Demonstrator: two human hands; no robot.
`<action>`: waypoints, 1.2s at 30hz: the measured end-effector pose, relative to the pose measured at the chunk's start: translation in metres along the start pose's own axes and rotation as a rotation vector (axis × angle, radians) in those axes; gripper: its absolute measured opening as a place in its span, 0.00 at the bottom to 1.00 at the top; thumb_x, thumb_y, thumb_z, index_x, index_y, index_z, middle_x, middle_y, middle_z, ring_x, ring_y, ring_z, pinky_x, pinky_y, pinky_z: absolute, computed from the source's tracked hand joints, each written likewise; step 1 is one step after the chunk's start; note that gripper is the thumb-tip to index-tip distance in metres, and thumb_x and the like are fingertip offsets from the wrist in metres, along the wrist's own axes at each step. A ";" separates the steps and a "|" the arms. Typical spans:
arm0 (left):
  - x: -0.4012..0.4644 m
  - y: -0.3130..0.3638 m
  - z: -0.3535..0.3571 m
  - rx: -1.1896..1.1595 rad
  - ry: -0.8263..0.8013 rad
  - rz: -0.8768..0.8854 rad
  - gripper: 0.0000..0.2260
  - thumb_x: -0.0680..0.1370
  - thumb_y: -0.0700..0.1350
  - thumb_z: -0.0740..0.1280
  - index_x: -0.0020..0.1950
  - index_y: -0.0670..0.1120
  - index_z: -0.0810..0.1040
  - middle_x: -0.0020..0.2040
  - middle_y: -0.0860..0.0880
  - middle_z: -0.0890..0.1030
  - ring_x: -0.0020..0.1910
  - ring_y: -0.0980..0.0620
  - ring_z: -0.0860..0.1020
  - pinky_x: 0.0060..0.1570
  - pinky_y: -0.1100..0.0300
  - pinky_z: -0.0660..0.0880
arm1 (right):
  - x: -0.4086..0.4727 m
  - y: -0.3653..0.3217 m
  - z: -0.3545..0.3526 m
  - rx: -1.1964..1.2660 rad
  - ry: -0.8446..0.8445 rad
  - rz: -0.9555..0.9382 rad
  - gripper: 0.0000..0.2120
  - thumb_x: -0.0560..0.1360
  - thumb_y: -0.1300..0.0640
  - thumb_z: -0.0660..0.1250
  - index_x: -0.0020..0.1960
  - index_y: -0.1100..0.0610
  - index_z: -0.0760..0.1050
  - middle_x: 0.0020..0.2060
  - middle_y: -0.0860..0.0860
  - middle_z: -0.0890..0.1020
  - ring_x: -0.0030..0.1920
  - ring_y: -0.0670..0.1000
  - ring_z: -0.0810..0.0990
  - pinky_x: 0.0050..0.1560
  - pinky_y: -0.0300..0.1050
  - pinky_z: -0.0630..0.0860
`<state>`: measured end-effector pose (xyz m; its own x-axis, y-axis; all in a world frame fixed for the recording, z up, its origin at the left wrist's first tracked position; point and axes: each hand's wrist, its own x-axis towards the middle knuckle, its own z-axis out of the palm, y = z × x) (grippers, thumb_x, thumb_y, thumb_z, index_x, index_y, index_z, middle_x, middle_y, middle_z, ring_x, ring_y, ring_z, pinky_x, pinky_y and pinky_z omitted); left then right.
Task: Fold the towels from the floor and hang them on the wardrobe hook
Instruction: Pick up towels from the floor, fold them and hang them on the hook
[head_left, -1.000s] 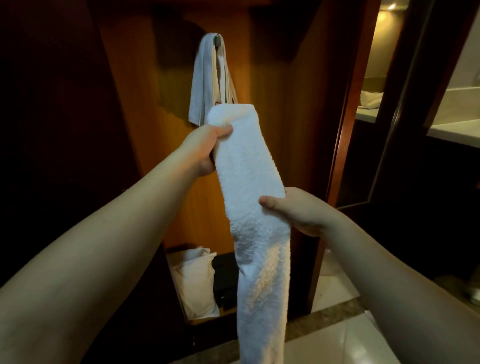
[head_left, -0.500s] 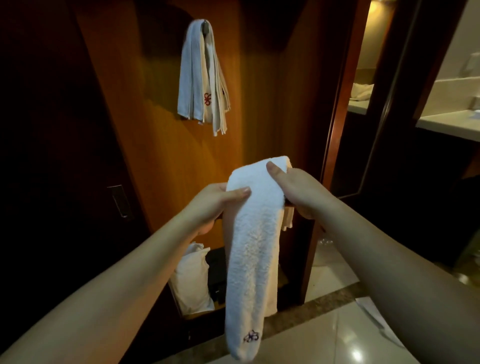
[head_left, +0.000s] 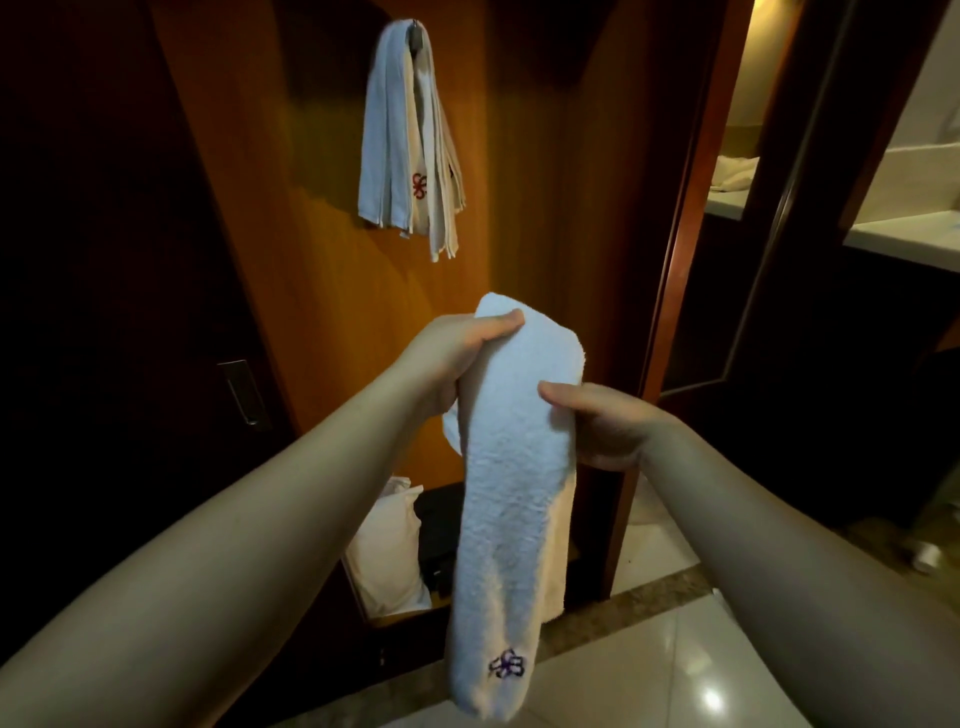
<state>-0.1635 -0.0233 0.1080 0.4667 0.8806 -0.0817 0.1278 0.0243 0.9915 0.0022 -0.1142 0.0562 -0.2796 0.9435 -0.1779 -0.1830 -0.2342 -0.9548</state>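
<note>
The folded white towel (head_left: 511, 499), lower than a second ago, hangs below the hooked towels (head_left: 410, 140). The left hand (head_left: 452, 358) now pinches its top fold; the right hand (head_left: 602, 421) grips its edge lower down.

No words or numbers can be read anywhere. The only marks are embroidered flower-like emblems: a purple one near the lower end of the held towel (head_left: 511, 499), bottom centre, and a red one on the hanging towel (head_left: 395, 156), upper centre.
</note>
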 end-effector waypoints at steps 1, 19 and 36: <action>0.003 0.003 0.001 0.025 0.005 -0.023 0.21 0.70 0.57 0.77 0.54 0.47 0.77 0.52 0.46 0.84 0.51 0.44 0.82 0.46 0.50 0.78 | 0.001 -0.003 0.001 -0.054 0.019 0.003 0.37 0.59 0.46 0.84 0.63 0.56 0.75 0.51 0.52 0.87 0.53 0.51 0.86 0.47 0.44 0.83; -0.051 -0.086 0.042 0.477 0.266 0.544 0.29 0.77 0.60 0.66 0.73 0.64 0.54 0.70 0.63 0.60 0.72 0.55 0.64 0.60 0.56 0.73 | 0.019 -0.062 0.041 0.077 0.437 -0.310 0.30 0.80 0.39 0.62 0.73 0.57 0.69 0.67 0.56 0.79 0.67 0.57 0.78 0.72 0.57 0.70; 0.024 -0.091 -0.025 0.946 0.468 0.360 0.07 0.75 0.41 0.65 0.42 0.49 0.68 0.41 0.51 0.72 0.31 0.50 0.70 0.27 0.57 0.59 | 0.017 -0.087 0.004 -0.228 1.002 -0.441 0.33 0.78 0.40 0.67 0.73 0.62 0.68 0.66 0.55 0.77 0.68 0.58 0.75 0.69 0.54 0.71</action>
<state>-0.1859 0.0074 0.0180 0.2606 0.8602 0.4383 0.7598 -0.4629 0.4566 0.0097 -0.0788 0.1370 0.6718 0.7200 0.1740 0.1275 0.1189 -0.9847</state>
